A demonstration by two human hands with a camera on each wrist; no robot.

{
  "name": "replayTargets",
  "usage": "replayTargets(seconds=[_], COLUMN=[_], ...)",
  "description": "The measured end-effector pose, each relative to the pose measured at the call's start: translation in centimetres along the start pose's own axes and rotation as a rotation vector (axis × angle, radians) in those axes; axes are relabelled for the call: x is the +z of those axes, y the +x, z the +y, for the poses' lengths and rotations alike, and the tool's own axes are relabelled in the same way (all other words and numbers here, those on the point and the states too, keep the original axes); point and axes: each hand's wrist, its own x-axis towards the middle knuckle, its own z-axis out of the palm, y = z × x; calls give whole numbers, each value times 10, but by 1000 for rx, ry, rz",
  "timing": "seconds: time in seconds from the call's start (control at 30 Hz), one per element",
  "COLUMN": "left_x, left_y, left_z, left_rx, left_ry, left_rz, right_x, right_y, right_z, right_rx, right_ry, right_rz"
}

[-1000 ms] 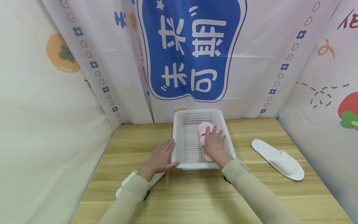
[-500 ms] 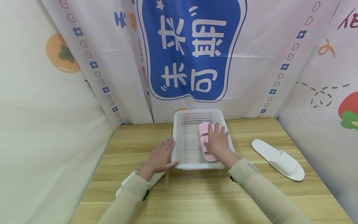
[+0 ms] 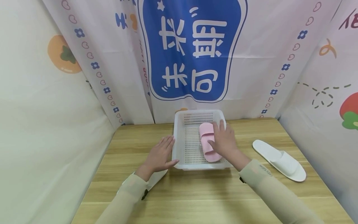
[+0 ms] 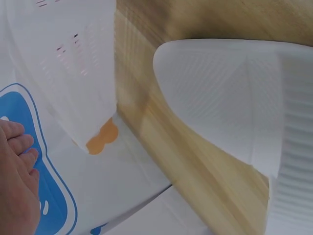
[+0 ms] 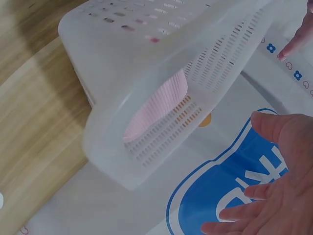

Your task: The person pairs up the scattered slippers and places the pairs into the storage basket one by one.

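Pink slipper, just below and right of centre in the head view: lying lengthways inside a white basket, near the right-hand wall, strap uppermost. Showing also near mid-frame in the right wrist view, as a ribbed pink strip inside the same basket.

Over the right side of the slipper, right grip: released, fingers straight and pointing toward the top of the frame, thumb out over the pink strap. Cannot tell touching from hovering there. Spread out again at lower right of the right wrist view.

At the left rim of the basket, left grip: released too, fingers straight, thumb stretched toward the lower left corner of the rim.

At right of the head view, white slipper with ribbed strap, resting slantwise on a wood-grained counter. Filling the right half of the left wrist view, second white slipper, partly hidden beneath the left wrist in the head view.

On the right sleeve, small dark lettering near the cuff, too small to read. Behind the basket, at upper centre, blue panel with white characters turned sideways, readable as 未来可期. Left of that, thin red lettering, too blurred to read. At the upper right edge, dark red letters "ay", cut off by the frame.
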Motion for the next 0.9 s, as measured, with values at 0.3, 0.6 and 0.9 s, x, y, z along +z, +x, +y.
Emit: replayTargets(seconds=[0.3, 0.6, 0.9], left_x=[-10, -20, -30], left_y=[-1, -4, -11], left_z=[0, -4, -8], left_rx=[-8, -11, -19], left_ry=[-12, 21, 16], left_rz=[23, 31, 78], right_x=[-12, -12, -15], right_y=[-8, -18, -32], right_z=[17, 41, 63], right_rx=[-55, -119, -237], right_ry=[-5, 47, 34], right_rz=[30, 128, 279])
